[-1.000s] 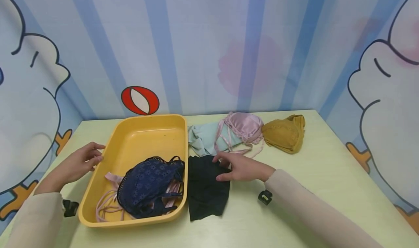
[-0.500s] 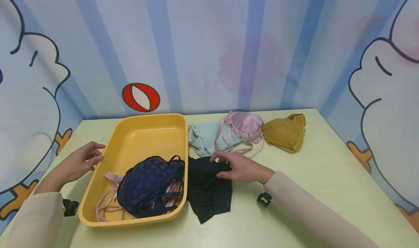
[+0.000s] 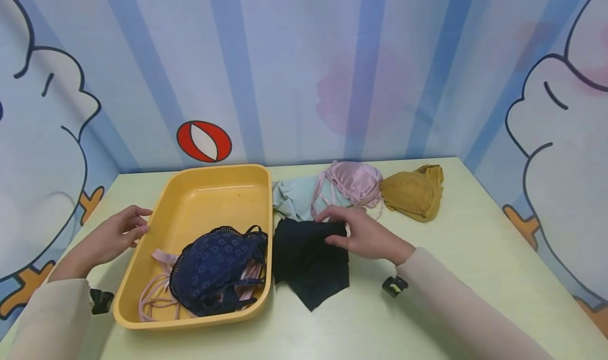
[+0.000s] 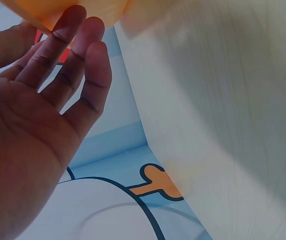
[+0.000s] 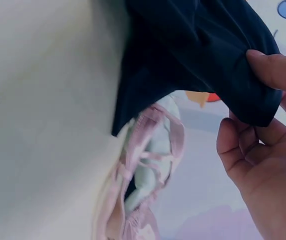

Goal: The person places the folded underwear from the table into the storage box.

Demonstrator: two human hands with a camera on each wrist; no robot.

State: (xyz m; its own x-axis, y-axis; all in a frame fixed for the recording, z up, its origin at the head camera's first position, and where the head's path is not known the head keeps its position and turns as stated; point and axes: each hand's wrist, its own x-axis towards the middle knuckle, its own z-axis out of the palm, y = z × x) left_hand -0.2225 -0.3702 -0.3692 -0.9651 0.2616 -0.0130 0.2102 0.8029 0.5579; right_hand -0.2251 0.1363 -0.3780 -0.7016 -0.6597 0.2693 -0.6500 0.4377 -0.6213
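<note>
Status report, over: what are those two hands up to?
Right hand pinching flat black fabric piece, one edge raised. Left hand at left rim of yellow rectangular plastic tray. Pink satin bra lies behind; nothing visibly in the way.

A pale yellow-green, flat tabletop (image 3: 475, 233) meets a light-blue wall (image 3: 294, 75) with darker blue stripes. The wall bears a red-and-white oval (image 3: 220, 141) and a faint pink blotch (image 3: 349, 98). Black-outlined white cartoon figures (image 3: 565, 191) flank it. Shadows are soft.
</note>
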